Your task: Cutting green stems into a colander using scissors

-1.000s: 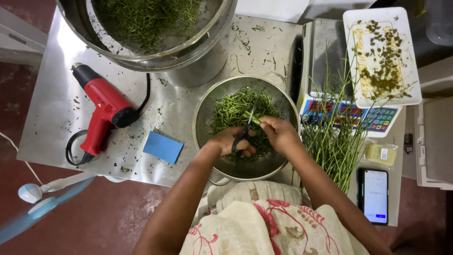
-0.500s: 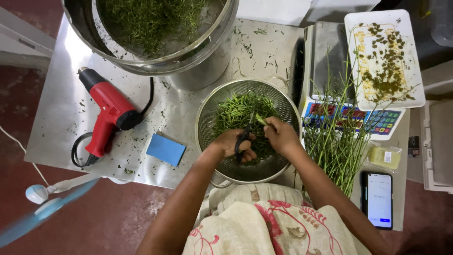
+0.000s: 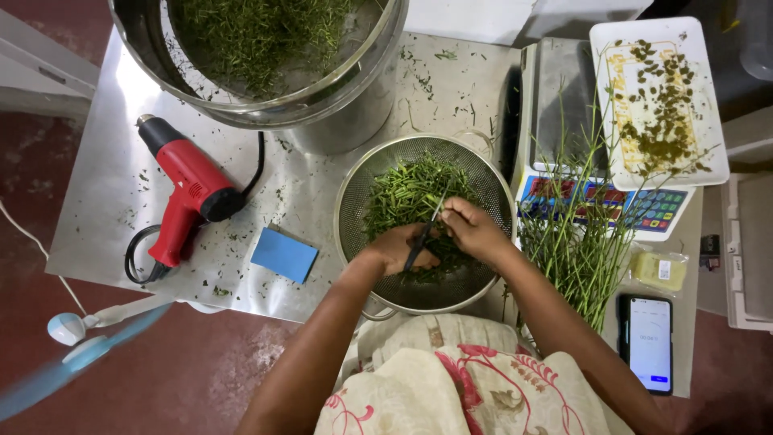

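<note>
Scissors (image 3: pixel 422 240) are clamped in the left hand (image 3: pixel 400 248) over the mesh colander (image 3: pixel 354 211), and a green stem is pinched in the right hand (image 3: pixel 475 229) at the blades. Judged partly done: cut greens (image 3: pixel 403 189) are heaped inside the colander, while uncut stems (image 3: pixel 576 250) are piled just right of it. The steel table (image 3: pixel 105 201) is littered with trimmings; a red heat gun (image 3: pixel 189 193) is left of the colander, a red floor below.
</note>
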